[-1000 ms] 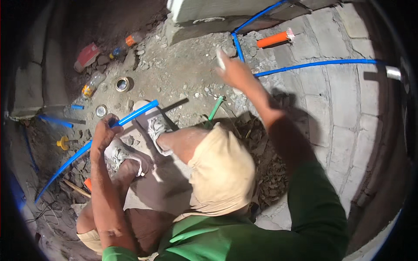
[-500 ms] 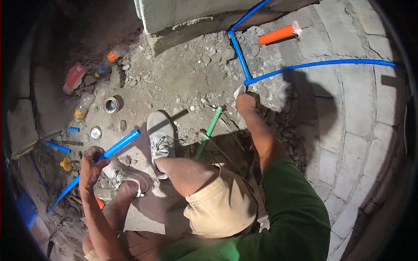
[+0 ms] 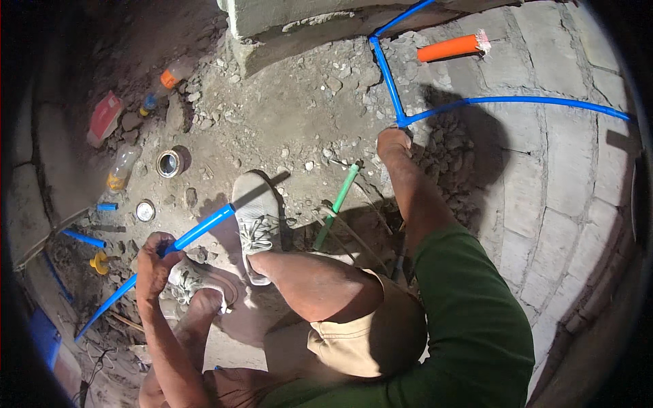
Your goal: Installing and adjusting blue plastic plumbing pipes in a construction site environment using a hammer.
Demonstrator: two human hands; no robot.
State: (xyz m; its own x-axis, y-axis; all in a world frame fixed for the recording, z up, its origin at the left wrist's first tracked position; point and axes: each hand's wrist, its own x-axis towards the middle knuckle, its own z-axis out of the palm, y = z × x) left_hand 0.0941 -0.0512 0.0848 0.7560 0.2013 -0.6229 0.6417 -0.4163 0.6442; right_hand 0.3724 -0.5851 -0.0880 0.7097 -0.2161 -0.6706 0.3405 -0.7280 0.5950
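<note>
Left hand (image 3: pixel 155 255) gripping blue pipe (image 3: pixel 178 245), right hand (image 3: pixel 394 141) hiding pipe joint (image 3: pixel 403 123)

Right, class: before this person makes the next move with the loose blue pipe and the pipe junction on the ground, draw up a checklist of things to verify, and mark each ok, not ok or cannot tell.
1. Left hand grips the loose blue pipe firmly: ok, fingers wrapped round it.
2. Right hand is at the pipe junction: ok, it rests just below it.
3. Junction socket free of grit: cannot tell, too small.
4. Loose pipe's free end lined up with the junction: not ok, it ends over the grey shoe, well apart.
5. Ground between pipe and junction free of obstacles: not ok, rubble and a green pipe piece lie there.
</note>
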